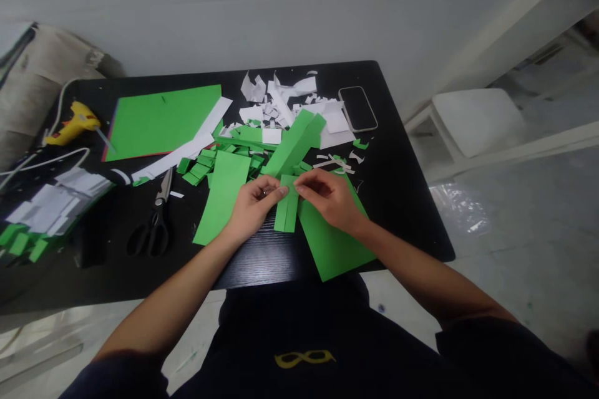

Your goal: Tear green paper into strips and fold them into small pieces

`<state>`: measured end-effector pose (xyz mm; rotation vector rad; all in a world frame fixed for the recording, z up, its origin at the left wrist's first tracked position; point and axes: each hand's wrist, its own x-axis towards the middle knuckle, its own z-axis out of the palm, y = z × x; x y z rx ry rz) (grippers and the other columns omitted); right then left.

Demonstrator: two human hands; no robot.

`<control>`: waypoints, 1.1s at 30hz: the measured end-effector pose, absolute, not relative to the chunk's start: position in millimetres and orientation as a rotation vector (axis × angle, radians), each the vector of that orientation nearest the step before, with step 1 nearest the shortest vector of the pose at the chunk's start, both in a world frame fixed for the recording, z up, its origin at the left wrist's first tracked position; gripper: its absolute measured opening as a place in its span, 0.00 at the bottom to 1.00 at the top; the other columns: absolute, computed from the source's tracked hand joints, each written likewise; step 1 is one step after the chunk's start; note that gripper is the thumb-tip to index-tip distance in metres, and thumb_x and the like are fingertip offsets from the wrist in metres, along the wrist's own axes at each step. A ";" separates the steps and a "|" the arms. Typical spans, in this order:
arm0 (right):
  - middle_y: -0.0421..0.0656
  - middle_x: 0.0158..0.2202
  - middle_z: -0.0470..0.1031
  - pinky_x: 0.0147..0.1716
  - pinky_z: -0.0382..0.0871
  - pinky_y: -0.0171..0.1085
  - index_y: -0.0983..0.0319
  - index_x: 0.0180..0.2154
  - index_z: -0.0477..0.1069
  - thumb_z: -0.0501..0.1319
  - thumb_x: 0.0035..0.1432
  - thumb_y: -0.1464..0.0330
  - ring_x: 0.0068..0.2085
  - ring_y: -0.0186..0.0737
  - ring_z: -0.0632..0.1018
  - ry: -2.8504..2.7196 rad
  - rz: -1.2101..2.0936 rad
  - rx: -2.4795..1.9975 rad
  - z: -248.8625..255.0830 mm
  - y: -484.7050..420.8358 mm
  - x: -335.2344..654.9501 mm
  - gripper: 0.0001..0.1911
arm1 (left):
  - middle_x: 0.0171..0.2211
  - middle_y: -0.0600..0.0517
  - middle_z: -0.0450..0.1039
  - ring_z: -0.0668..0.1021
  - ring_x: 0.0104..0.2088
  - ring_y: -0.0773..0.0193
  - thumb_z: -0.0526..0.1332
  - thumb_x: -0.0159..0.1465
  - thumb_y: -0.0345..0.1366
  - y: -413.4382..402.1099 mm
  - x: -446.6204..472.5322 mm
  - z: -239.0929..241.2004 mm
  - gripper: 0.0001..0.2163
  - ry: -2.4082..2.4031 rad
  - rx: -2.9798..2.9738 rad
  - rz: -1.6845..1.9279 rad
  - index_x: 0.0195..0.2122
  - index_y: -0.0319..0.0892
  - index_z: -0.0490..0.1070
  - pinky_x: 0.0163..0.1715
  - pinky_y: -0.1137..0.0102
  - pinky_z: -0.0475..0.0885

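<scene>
My left hand (255, 202) and my right hand (327, 198) meet over the middle of a black table (402, 199). Both pinch the top edge of a narrow folded green paper strip (286, 212) that hangs down between them. A green paper sheet (222, 196) lies under my left hand. Another green sheet (330, 243) lies under my right hand and reaches past the table's front edge. Long green strips (297, 140) lie just beyond my fingers.
Black-handled scissors (156, 218) lie left of my hands. A large green sheet (161, 120) and a yellow glue gun (72, 124) sit at the far left. White and green scraps (276, 109) cover the back. A phone (358, 108) lies at the back right.
</scene>
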<state>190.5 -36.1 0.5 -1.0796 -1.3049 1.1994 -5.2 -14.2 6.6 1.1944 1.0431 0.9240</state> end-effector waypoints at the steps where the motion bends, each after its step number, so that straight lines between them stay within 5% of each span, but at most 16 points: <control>1: 0.40 0.35 0.84 0.39 0.81 0.40 0.56 0.38 0.82 0.70 0.64 0.64 0.35 0.38 0.82 -1.322 1.208 -1.078 1.8 -36.4 191.1 0.04 | 0.21 0.57 0.67 0.65 0.23 0.69 0.78 0.58 0.47 -14.0 -5.5 5.9 0.17 1.042 1.179 0.924 0.28 0.41 0.76 0.25 0.72 0.59; 33: 0.42 0.41 0.86 0.50 0.83 0.46 0.56 0.44 0.84 0.71 0.58 0.68 0.44 0.44 0.86 -1.316 1.376 -1.016 2.5 -37.2 198.2 0.11 | 0.21 0.57 0.66 0.67 0.21 0.70 0.78 0.57 0.43 -13.0 -5.4 3.6 0.16 0.889 0.799 0.825 0.27 0.41 0.73 0.22 0.73 0.61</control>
